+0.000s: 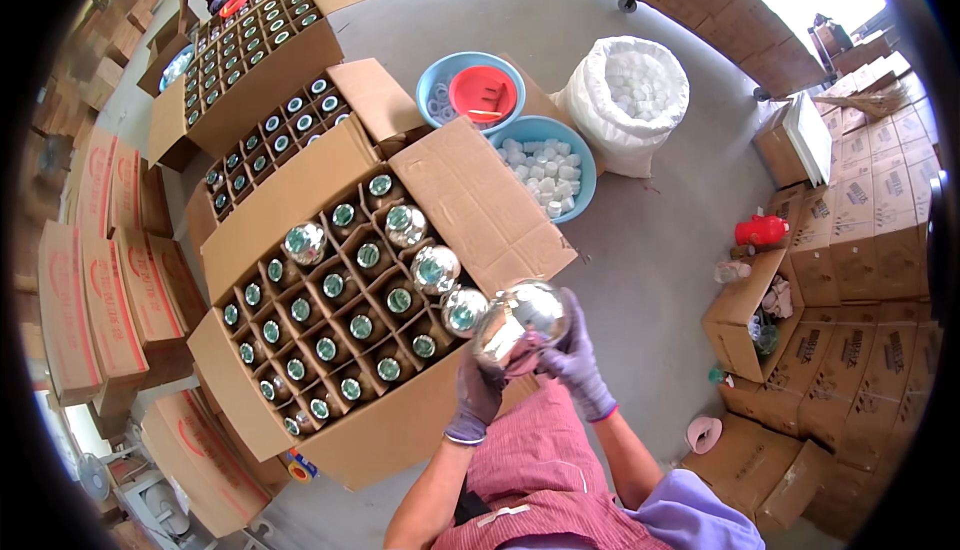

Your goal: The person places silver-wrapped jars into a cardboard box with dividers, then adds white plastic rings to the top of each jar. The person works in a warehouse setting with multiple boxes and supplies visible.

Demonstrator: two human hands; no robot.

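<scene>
Between left hand (478, 397) and right hand (580, 368), silvery flask (526, 318); both gripping it, at near-left and right sides.

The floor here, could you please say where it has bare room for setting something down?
Bare floor lies between the white sack, the carton stack at right and the right hand. It is crowded around the blue basins, between sack and carton flap.

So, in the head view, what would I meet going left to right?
Red-marked cartons, open divided carton, held silver flask, white sack, red container, straw broom.
</scene>
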